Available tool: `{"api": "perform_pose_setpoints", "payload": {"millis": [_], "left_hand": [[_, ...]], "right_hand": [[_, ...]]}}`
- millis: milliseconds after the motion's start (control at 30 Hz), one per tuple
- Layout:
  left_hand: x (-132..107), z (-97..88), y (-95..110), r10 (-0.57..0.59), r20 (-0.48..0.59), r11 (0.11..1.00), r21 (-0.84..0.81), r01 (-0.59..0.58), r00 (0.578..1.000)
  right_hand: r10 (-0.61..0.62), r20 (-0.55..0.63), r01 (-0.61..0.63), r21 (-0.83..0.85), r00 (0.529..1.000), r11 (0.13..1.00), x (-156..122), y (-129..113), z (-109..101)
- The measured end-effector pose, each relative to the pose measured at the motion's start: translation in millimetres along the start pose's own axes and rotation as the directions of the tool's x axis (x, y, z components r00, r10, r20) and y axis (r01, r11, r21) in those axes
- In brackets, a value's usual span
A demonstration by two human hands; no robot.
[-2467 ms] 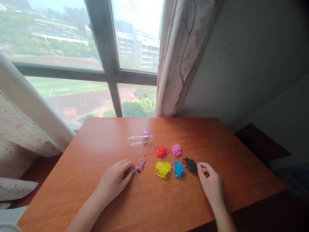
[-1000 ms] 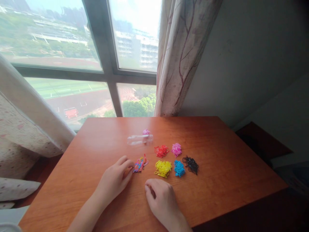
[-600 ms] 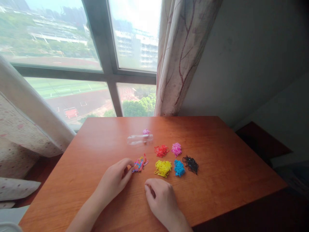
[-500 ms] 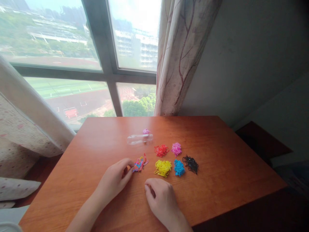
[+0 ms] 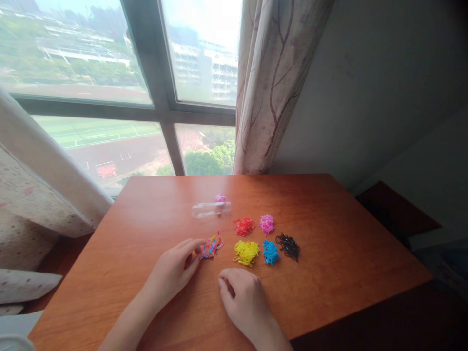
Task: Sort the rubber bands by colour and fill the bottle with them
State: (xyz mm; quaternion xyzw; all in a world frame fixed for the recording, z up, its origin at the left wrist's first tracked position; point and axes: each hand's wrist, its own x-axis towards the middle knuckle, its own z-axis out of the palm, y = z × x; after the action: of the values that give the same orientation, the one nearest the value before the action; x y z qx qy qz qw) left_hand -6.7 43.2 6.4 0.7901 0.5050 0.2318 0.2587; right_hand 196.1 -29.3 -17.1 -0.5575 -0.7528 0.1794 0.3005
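Note:
On the table, a small mixed pile of colourful rubber bands (image 5: 211,248) lies at the fingertips of my left hand (image 5: 179,265). Its index finger reaches over the pile's left edge, with the thumb a little apart below. My right hand (image 5: 243,297) rests closer to me, thumb and index fingertip pressed together; anything between them is too small or hidden to make out. Sorted heaps lie beyond it: yellow bands (image 5: 246,253), blue bands (image 5: 271,252), red bands (image 5: 243,226), pink bands (image 5: 266,224) and black bands (image 5: 288,246).
A clear plastic bottle-like container (image 5: 208,210) lies on its side behind the mixed pile, with a pinkish-purple object (image 5: 220,198) right behind it. The wooden table (image 5: 329,214) meets a window and curtain (image 5: 274,87) at the back. A white object (image 5: 16,342) shows at bottom left.
My left index finger has lifted and straightened slightly over the mixed pile. My right hand keeps its closed pose, and the heaps look the same.

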Motion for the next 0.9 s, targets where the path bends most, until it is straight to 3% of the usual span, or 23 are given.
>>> {"api": "perform_pose_setpoints", "payload": {"millis": [167,333,667,900], "left_hand": [[-0.3,0.6,1.0,-0.037,-0.024,0.999,-0.007,0.036,0.999],[0.6,-3.1,5.6,0.006,0.012,1.0,-0.018,-0.006,1.0],[3.1,-5.1,4.7,-0.015,-0.058,0.999,-0.044,0.012,0.998],[6.3,-2.7,9.2,0.02,-0.05,0.994,-0.102,-0.025,0.999]], "right_hand": [[-0.006,-0.005,0.006,-0.004,1.0,1.0,0.3,-0.9,-1.0],[-0.013,-0.015,0.013,-0.008,1.0,1.0,-0.1,-1.0,-1.0],[-0.009,-0.017,0.009,-0.014,1.0,1.0,0.1,-0.8,-0.6],[0.002,-0.005,-0.002,-0.005,1.0,1.0,-0.6,-1.0,-0.1]]}}
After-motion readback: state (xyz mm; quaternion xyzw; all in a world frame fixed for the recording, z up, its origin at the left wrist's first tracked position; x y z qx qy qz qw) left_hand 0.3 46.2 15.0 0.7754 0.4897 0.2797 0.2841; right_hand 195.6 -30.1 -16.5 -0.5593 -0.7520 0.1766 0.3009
